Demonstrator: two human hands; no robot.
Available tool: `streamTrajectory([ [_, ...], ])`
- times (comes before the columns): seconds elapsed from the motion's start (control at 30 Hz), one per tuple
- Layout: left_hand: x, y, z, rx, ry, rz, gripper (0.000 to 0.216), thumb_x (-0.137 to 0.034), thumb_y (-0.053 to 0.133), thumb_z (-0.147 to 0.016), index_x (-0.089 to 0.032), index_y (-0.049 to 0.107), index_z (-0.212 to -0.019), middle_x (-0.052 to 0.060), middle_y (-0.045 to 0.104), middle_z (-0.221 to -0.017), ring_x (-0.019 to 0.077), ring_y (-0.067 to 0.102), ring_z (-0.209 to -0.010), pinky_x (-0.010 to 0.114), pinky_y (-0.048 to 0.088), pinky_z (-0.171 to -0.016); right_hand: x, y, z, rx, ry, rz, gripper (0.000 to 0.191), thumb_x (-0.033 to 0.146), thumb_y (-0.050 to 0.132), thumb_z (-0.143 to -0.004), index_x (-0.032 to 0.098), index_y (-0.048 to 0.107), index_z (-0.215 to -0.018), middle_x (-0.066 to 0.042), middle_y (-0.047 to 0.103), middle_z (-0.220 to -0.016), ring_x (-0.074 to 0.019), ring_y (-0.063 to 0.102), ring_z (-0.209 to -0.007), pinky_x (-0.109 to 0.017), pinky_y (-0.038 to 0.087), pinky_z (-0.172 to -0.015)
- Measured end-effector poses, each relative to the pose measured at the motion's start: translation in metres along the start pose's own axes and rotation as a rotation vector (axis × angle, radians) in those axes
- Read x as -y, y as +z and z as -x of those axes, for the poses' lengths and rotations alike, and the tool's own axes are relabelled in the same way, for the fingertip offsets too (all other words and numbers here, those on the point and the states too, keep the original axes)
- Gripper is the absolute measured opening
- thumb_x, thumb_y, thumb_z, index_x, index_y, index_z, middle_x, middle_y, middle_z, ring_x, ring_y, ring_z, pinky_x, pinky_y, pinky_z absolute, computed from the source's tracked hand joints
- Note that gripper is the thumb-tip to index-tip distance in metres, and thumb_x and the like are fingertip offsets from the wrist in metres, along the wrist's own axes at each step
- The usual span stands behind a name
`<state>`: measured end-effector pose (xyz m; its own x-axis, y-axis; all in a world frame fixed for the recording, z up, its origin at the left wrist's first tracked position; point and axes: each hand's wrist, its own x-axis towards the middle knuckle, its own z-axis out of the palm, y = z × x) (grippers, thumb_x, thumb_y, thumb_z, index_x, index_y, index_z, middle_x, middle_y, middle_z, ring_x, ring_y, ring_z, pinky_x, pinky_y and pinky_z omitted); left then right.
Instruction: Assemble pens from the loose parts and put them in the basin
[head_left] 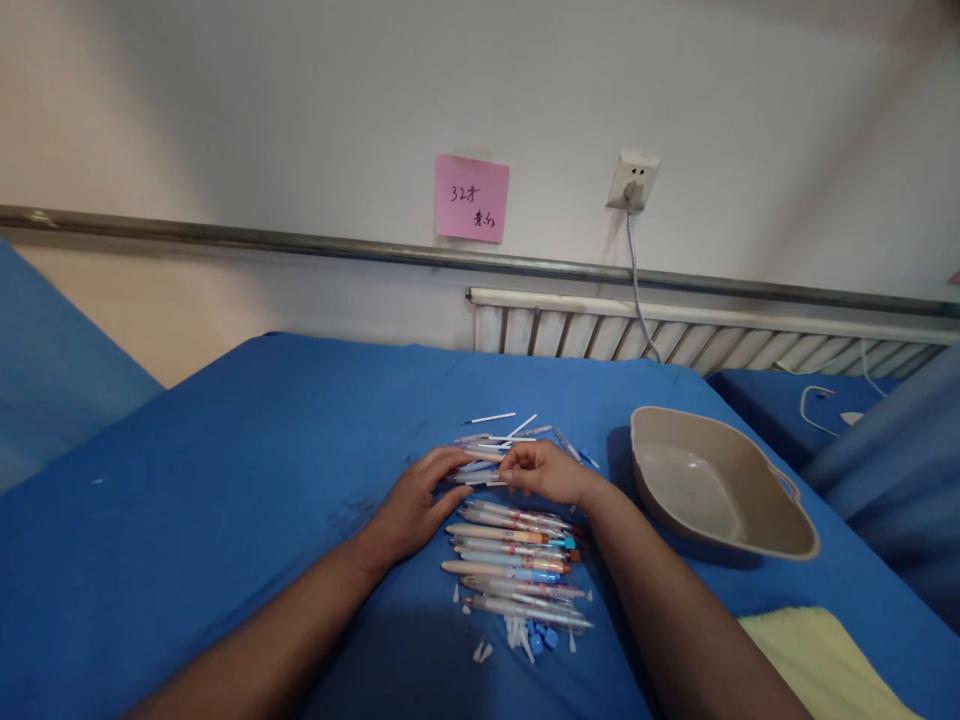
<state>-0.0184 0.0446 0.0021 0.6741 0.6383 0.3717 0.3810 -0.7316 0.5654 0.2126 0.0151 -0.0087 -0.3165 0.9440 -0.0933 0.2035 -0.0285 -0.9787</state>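
My left hand rests on the blue cloth at the left ends of a loose group of pen parts, thumb and forefinger apart. Its fingertips reach the tip of a pale peach pen. Across from it, my right hand has its fingers pinched at the pen's other end; the exact grip is partly hidden. White refills and clear barrels lie around and behind the fingers. Closer to me is a row of assembled pens, side by side, some with orange or blue ends.
Small white tips and blue caps lie below the row. A beige basin stands on the right, with a yellow cloth nearer. Behind the blue-covered table are a radiator, a rail and a plugged-in socket.
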Motion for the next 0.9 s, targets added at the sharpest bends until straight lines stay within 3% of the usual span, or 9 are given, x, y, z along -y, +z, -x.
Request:
streamTrajectory([
  [0.17,0.0015,0.0025,0.0018,0.011,-0.065,0.005,0.022,-0.03,0.046,-0.09,-0.021,0.06,-0.105,0.005,0.066,-0.1,0.0183,0.061,-0.091,0.031,0.048,-0.081,-0.0017,0.0032,-0.0015,-0.002,-0.003,-0.023,0.017,0.03,0.066,-0.073,0.015,0.059,-0.076,0.004,0.056,-0.06,-0.0073,0.048,-0.051,-0.019,0.039,-0.051],
  [0.27,0.0013,0.0027,0.0022,0.033,-0.149,0.049,0.028,-0.031,0.041,-0.092,-0.022,0.057,-0.112,0.004,0.068,-0.096,0.0169,0.063,-0.082,0.029,0.05,-0.075,-0.004,0.0022,-0.0026,-0.005,-0.016,-0.027,0.019,0.031,0.069,-0.071,0.016,0.06,-0.076,0.005,0.055,-0.059,-0.0077,0.047,-0.052,-0.02,0.038,-0.051],
  [0.43,0.001,0.0013,0.002,0.019,-0.065,0.014,0.036,-0.033,0.053,-0.085,-0.022,0.054,-0.119,0.006,0.063,-0.112,0.0204,0.058,-0.1,0.033,0.046,-0.089,-0.006,0.0004,-0.0029,-0.016,-0.042,-0.047,0.022,0.034,0.07,-0.069,0.015,0.059,-0.075,0.004,0.055,-0.061,-0.0077,0.047,-0.053,-0.021,0.038,-0.054],
  [0.6,0.0018,0.0011,0.0014,0.09,-0.174,0.082,0.033,-0.033,0.037,-0.093,-0.022,0.055,-0.118,0.003,0.069,-0.092,0.0172,0.064,-0.082,0.03,0.05,-0.077,-0.0059,0.0004,-0.003,-0.025,-0.05,-0.058,0.025,0.036,0.07,-0.068,0.015,0.059,-0.075,0.005,0.054,-0.059,-0.0075,0.046,-0.053,-0.021,0.036,-0.054],
  [0.73,0.0009,0.0014,0.0008,0.029,-0.081,0.056,0.035,-0.033,0.05,-0.087,-0.021,0.053,-0.119,0.007,0.063,-0.114,0.0207,0.059,-0.101,0.034,0.046,-0.088,-0.0076,-0.0001,-0.0037,-0.045,-0.05,-0.047,0.025,0.035,0.071,-0.067,0.015,0.059,-0.074,0.005,0.054,-0.059,-0.0082,0.046,-0.055,-0.021,0.037,-0.055],
  [0.8,0.0025,0.002,0.001,0.039,-0.079,0.049,0.029,-0.032,0.046,-0.089,-0.021,0.057,-0.114,0.006,0.066,-0.105,0.0192,0.06,-0.096,0.032,0.047,-0.085,-0.0086,-0.0001,-0.0039,-0.048,-0.046,-0.047,0.024,0.035,0.071,-0.067,0.015,0.059,-0.075,0.004,0.054,-0.06,-0.0083,0.047,-0.055,-0.021,0.037,-0.056],
  [0.9,0.0066,0.0029,0.002,0.093,-0.18,0.084,0.032,-0.032,0.034,-0.094,-0.021,0.057,-0.112,0.001,0.069,-0.078,0.015,0.063,-0.07,0.027,0.05,-0.069,-0.0096,-0.0001,-0.0041,-0.044,-0.042,-0.048,0.023,0.035,0.07,-0.068,0.015,0.06,-0.075,0.005,0.053,-0.059,-0.0082,0.046,-0.055,-0.021,0.037,-0.056],
])
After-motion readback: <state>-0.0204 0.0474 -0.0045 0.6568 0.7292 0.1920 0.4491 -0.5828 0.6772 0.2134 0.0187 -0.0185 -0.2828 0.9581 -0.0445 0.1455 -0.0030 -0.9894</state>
